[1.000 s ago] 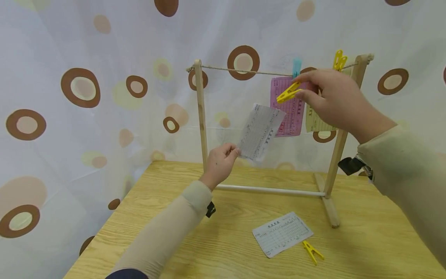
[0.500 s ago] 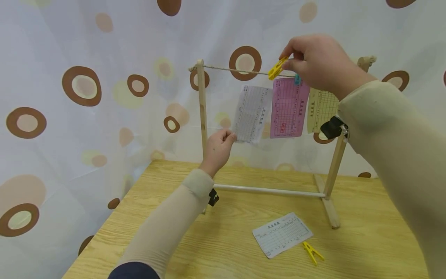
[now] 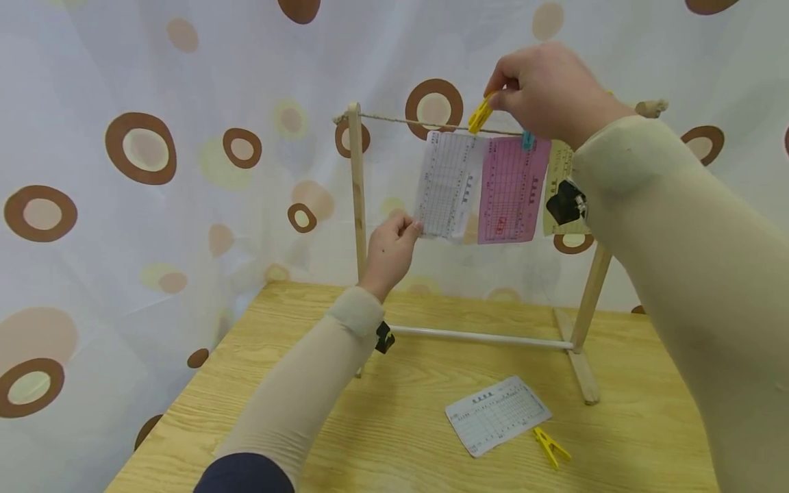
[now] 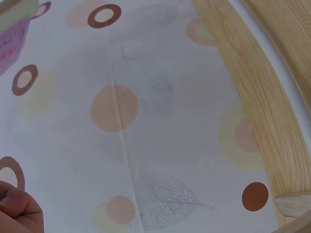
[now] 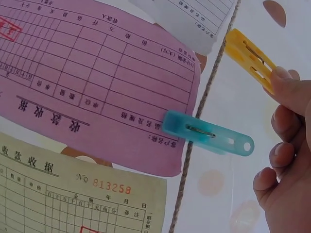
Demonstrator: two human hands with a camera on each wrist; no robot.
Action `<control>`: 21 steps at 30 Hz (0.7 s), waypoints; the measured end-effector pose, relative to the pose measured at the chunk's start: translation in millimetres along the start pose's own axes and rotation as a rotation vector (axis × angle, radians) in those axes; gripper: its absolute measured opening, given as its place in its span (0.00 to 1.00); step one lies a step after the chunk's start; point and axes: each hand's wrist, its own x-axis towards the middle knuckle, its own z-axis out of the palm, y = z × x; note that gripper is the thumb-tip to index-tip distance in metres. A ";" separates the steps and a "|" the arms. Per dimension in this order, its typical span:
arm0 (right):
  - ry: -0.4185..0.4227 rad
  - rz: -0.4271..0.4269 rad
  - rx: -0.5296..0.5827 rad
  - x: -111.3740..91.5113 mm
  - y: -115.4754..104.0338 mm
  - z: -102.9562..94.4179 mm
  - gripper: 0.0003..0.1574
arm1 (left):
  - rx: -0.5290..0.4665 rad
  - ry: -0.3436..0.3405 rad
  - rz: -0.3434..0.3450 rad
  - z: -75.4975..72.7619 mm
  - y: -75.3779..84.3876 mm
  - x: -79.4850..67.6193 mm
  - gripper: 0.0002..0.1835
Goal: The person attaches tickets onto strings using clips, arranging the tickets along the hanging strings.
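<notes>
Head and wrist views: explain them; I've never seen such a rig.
No machine here: a person works bare-handed. The head view is taken from the person's head, looking forward and down; the others from each wrist. The left wrist's shows mostly patterned backdrop. The left hand pinches a white slip by a lower corner; the right hand pinches a yellow clip at the rope of a rack. A pink slip hangs from that rope by a blue clip, with a yellow slip beside it. On the table lie another white slip and another yellow clip.
</notes>
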 end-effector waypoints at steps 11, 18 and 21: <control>-0.085 0.033 -0.025 3.4 -12.2 8.2 0.21 | 0.013 0.009 -0.003 1.3 -1.2 1.2 0.12; -0.100 0.041 -0.072 3.4 -15.1 10.3 0.27 | -0.005 0.008 -0.012 0.1 -2.6 0.2 0.13; -0.093 0.027 -0.095 3.3 -14.4 11.3 0.28 | -0.009 0.013 -0.008 -1.1 -3.1 -0.4 0.13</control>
